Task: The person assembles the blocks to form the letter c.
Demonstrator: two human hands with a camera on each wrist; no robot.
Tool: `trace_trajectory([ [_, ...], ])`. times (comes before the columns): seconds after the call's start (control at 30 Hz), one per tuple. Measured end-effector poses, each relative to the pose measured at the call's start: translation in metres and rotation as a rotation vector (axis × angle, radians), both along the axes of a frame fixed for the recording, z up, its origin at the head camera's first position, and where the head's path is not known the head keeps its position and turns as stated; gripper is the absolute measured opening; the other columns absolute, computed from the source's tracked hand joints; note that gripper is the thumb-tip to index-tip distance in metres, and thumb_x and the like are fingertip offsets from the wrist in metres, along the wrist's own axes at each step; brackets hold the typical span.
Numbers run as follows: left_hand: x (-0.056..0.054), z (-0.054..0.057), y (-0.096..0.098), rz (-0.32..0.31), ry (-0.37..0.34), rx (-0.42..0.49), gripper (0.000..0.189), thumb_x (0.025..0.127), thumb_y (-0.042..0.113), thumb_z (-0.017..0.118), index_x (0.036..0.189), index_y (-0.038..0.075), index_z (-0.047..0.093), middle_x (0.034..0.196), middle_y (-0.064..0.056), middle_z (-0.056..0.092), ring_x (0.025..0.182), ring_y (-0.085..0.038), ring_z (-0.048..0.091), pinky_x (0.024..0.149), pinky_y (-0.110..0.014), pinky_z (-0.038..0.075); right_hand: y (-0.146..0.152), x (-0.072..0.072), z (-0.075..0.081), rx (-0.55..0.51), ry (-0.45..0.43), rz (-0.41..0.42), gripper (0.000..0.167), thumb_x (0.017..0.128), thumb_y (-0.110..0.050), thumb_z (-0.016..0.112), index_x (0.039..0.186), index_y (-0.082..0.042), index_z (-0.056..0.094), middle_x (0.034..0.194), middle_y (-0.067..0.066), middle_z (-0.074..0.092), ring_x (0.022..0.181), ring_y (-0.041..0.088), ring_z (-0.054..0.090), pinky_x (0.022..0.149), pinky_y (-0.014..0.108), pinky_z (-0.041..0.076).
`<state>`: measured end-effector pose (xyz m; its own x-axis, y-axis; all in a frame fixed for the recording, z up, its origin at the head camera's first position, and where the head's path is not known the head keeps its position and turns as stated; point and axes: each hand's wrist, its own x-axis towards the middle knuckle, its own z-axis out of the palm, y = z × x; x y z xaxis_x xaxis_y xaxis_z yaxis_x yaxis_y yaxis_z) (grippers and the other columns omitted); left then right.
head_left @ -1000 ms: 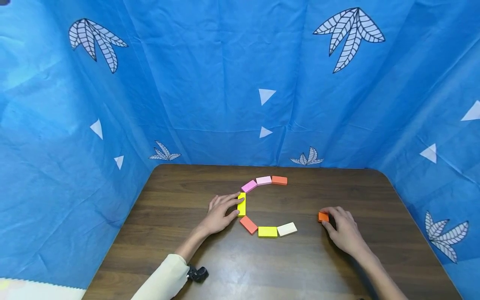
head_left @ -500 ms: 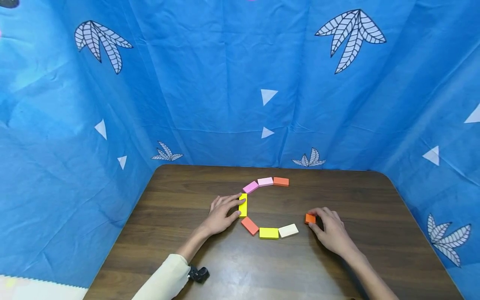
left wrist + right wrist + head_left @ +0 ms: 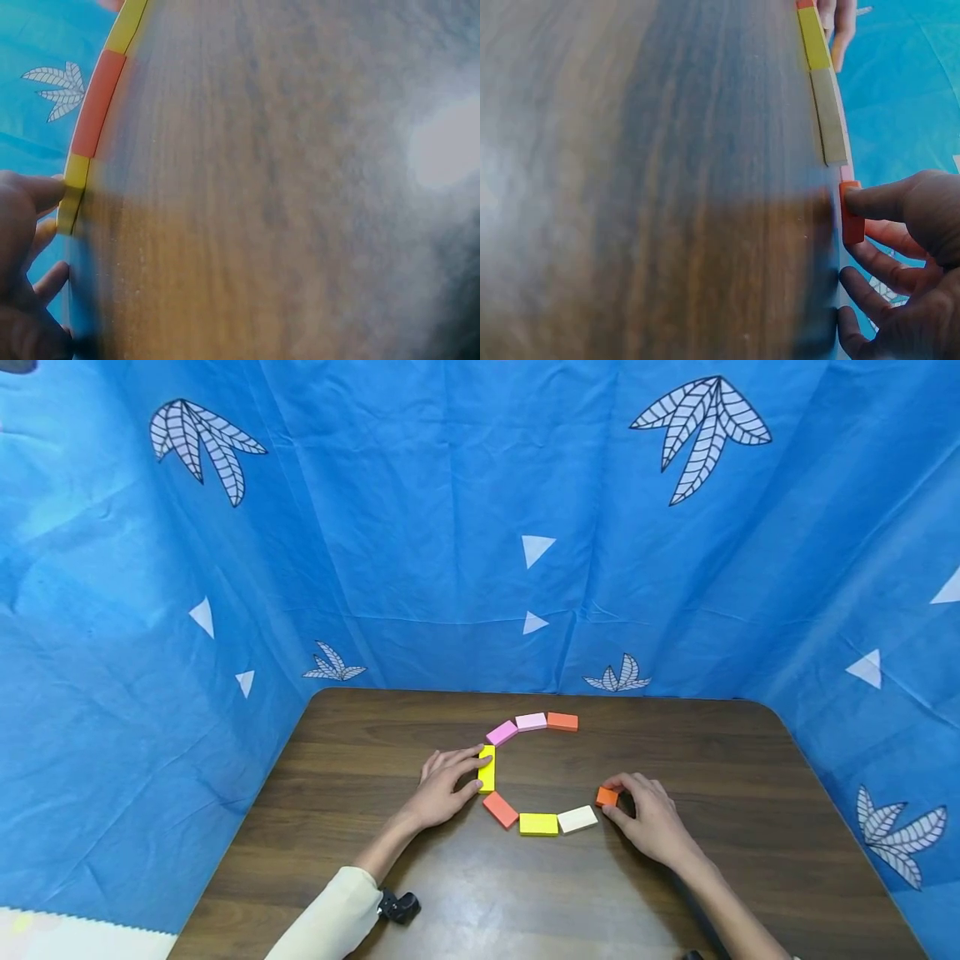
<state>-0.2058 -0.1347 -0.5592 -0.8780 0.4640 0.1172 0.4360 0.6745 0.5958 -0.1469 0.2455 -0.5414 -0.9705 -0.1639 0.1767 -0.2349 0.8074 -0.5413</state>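
Note:
Seven flat domino blocks form a curve open to the right. My left hand (image 3: 442, 792) rests on the upright yellow block (image 3: 487, 775) at its left side, with fingers fairly straight. Below that lie a coral block (image 3: 501, 810), a second yellow block (image 3: 538, 825) and a cream block (image 3: 577, 819). Along the top run a magenta-pink block (image 3: 502, 732), a pale pink block (image 3: 531, 722) and a red-orange block (image 3: 562, 722). Thumb and fingers of my right hand (image 3: 649, 818) pinch an orange block (image 3: 852, 214) just right of the cream one, with a small gap between them.
A brown wooden table (image 3: 480, 902) carries everything. Blue cloth (image 3: 480, 527) with leaf and triangle prints hangs behind and at both sides. A black wrist device (image 3: 400, 907) sits at the left sleeve's cuff.
My right hand has moved left across the table with the orange block, up close to the cream block. The left hand stays on the yellow block.

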Motion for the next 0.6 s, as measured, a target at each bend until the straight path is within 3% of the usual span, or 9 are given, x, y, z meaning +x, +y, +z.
trace_trajectory([
  [0.6, -0.0006, 0.0003, 0.0006, 0.012, -0.006, -0.003, 0.047, 0.109, 0.025, 0.064, 0.155, 0.023, 0.06, 0.172, -0.003, 0.046, 0.156, -0.036, 0.041, 0.129, -0.074, 0.009, -0.0085, 0.0021, -0.0011, 0.009, -0.015, -0.024, 0.032, 0.09, -0.017, 0.089, 0.119, -0.015, 0.076, 0.112, 0.003, 0.077, 0.111, 0.032, 0.063, 0.091, 0.057, 0.046],
])
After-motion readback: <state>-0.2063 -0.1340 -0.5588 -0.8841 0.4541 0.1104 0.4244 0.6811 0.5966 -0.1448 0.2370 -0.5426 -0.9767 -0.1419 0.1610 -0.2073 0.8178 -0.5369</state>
